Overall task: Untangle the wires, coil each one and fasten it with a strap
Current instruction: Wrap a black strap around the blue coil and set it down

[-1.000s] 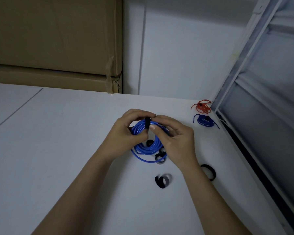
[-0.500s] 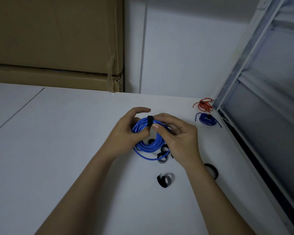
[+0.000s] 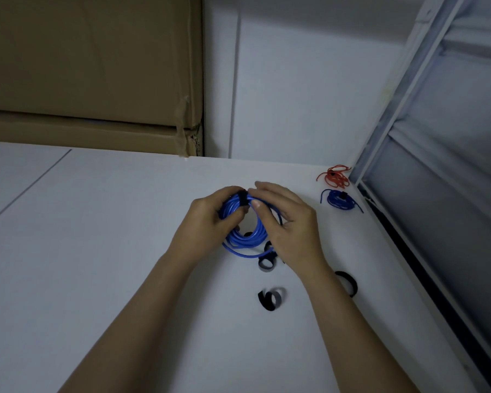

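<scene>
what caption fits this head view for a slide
Both hands, left hand and right hand, fasten a black strap around a coiled blue wire.

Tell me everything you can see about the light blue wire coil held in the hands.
The light blue wire coil is a glossy, plastic-looking cable wound into several round loops, one loop hanging looser at the bottom. A black strap wraps its top. The left hand grips it beside the strap; the right hand holds its right side, thumb on the loops. It is tilted above the white table, over loose black straps.
</scene>
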`<state>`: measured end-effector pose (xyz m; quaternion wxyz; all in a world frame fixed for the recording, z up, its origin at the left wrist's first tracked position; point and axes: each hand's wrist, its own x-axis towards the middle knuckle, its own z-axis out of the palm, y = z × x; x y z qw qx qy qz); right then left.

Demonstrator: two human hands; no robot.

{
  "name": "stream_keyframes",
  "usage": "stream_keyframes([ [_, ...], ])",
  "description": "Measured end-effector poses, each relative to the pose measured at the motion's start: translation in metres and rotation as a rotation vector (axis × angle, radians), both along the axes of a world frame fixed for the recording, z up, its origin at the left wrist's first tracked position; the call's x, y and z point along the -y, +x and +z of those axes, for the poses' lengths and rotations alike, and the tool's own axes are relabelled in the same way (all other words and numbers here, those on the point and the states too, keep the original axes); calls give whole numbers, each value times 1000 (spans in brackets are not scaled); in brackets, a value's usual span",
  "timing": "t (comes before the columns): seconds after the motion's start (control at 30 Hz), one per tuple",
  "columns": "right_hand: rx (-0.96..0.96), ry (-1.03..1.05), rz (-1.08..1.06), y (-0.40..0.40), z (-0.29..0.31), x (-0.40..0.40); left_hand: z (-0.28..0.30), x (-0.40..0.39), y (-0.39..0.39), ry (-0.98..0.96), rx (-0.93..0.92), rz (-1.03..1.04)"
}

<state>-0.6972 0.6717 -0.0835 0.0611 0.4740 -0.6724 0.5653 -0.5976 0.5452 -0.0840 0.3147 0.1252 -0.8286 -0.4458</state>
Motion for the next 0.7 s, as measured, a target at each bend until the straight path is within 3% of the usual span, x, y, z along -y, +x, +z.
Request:
stream_keyframes([
  [0.23, 247, 298, 185, -21, 21, -10, 20, 7, -21, -101, 106, 70],
  [0.43, 348, 198, -39, -67, 20, 2, 28, 7, -73, 151, 164, 1],
  [0.53, 400, 262, -241, -100, 9, 6, 20, 17, -87, 101, 233, 83],
  [0.63, 294, 538, -281, -120, -6, 14, 0, 33, -88, -80, 288, 227],
  [0.7, -21, 858, -415, -126, -8, 14, -11, 41, -86, -138, 344, 265],
])
